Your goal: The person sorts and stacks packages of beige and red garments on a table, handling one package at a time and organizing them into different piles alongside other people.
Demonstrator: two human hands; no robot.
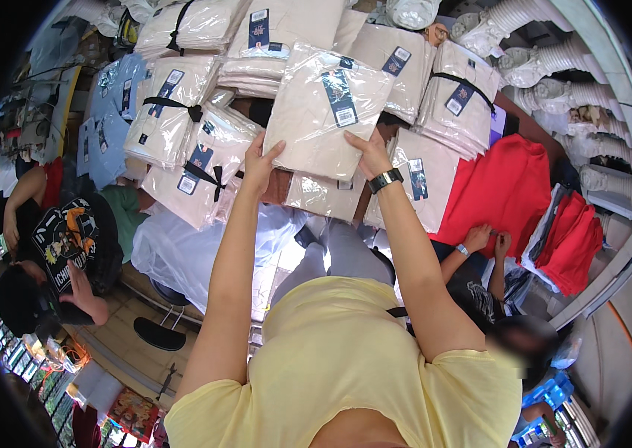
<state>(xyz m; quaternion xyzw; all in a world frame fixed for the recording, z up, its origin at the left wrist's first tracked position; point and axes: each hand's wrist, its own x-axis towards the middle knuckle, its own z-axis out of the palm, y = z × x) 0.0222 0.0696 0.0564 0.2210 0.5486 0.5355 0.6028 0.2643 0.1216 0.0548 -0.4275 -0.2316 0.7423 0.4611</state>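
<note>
Both hands hold up a folded cream garment in a clear plastic bag (302, 104), with a dark blue tag showing through the film. My left hand (260, 161) pinches its near left corner, thumb on top. At the near right edge, my right hand (369, 154), with a black watch on the wrist, grips the bag between thumb and fingers. Below and around it lie more bagged cream garments. One stack on the left (170, 108) is tied with a black strap, as is a stack on the right (459, 93).
Right of me, a co-worker's hands (484, 237) touch red cloth (502, 183). Folded red garments (573, 243) lie beyond. Light blue bagged garments (110, 123) sit at the far left. People are at the left. White rolled bundles (555, 97) fill a rack at the right.
</note>
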